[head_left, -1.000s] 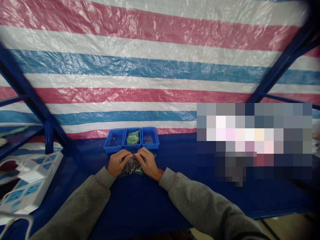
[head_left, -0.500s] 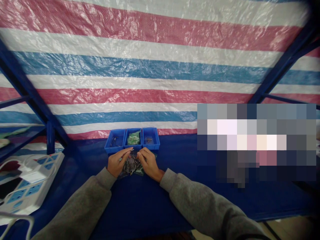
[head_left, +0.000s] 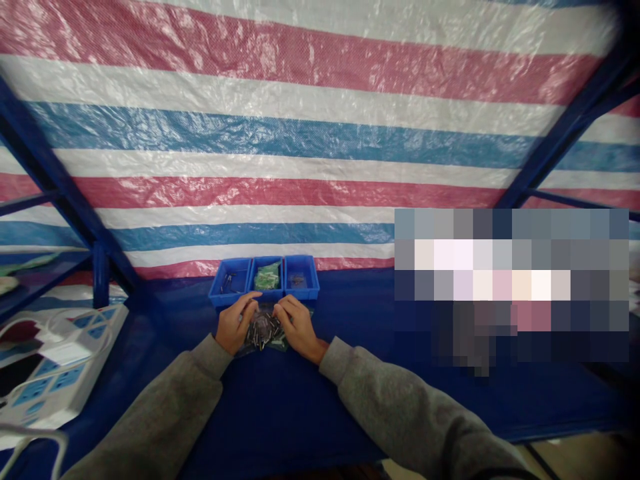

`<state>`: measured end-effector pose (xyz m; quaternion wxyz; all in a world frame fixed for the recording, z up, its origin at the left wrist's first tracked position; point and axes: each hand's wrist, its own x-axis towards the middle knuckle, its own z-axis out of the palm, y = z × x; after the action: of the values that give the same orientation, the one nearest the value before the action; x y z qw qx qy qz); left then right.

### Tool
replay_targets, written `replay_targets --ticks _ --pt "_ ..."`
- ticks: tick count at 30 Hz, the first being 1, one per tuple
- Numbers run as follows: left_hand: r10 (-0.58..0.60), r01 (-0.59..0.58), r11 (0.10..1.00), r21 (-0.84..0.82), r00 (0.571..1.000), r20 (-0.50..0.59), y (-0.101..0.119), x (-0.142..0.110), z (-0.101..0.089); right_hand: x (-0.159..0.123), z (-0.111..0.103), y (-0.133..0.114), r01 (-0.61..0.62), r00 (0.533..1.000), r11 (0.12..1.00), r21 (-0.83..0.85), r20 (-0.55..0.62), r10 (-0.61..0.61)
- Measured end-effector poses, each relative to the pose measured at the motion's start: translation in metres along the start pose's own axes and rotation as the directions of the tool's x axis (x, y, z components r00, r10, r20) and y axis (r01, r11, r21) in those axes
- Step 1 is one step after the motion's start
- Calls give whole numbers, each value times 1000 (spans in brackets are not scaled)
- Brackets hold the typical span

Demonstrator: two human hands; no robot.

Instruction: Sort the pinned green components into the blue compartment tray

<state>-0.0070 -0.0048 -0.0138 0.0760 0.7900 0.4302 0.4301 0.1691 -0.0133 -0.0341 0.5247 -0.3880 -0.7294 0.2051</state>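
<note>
A clear plastic bag of small metal parts is held, apparently in closed grips, by the left hand and right hand, beside three blue plastic bins on a blue surface.

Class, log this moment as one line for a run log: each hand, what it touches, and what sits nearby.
left hand: on bag | right hand: on bag | bag: plastic, small metal parts | bins: three, blue, beyond hands
</note>
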Motion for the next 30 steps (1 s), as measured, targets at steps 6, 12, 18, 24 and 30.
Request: replay_targets --ticks 6,12,18,24,30 --pt "28 -29 999 38 1000 8 -1 1 1 0 0 -1 6 1000 1000 -1 -4 -6" --pt "54 -55 998 20 998 43 -2 1 2 1 0 -1 12 1000 1000 0 -4 -12" --pt "49 -50 999 7 996 72 -3 0 3 0 1 0 15 1000 1000 0 -3 -15" --pt "4 -2 1000 -13 994 113 -2 0 2 0 2 1 12 1000 1000 9 -7 -12" --pt "-9 16 998 -54 992 127 -2 -1 2 1 1 0 14 1000 1000 22 -7 -14"
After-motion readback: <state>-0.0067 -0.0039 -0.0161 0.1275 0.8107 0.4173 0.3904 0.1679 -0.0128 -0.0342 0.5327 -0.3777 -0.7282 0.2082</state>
